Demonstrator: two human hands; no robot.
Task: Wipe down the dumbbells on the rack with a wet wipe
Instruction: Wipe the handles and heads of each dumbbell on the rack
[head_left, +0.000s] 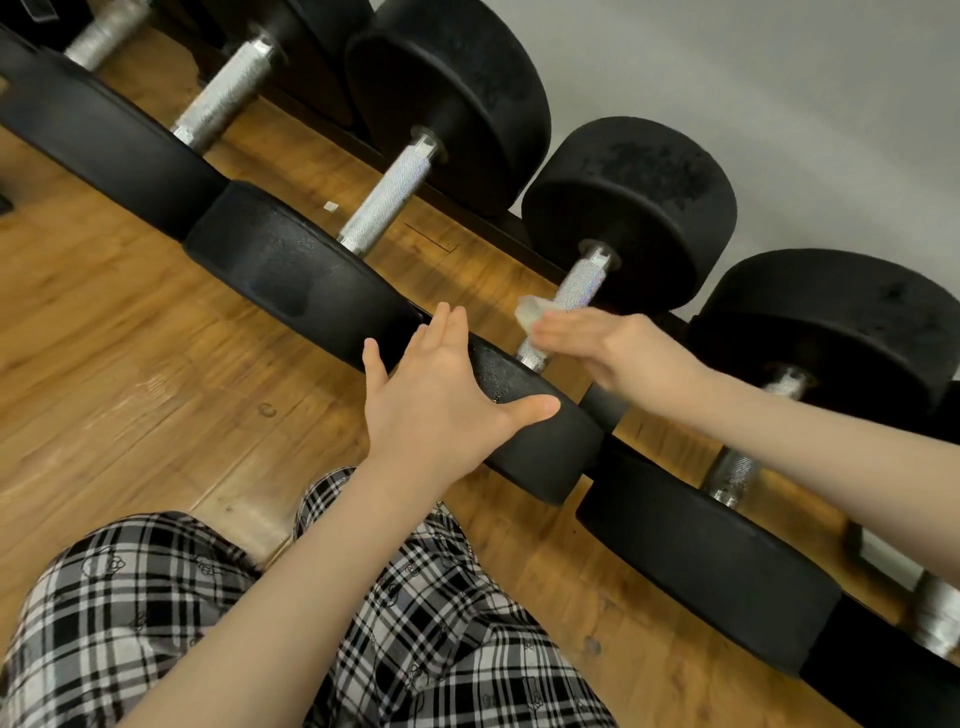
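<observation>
Room: a wood floor (130, 322) and a grey wall (779, 78), with a row of black dumbbells on a low rack (467, 200).
Left hand (441, 395): fingers spread flat, pressing the near end of one dumbbell (524, 415).
Right hand (623, 353): it holds the wipe (530, 314) against that dumbbell's silver bar (576, 291).
Done: I think the job is about half way; the black end just to the left (291, 270) has a darker patch that may be wet.
Left: the dumbbells to the right look untouched.
Hard to see: the right fingers are blurred, so the grip is unclear. The row is cut off at both sides.
</observation>
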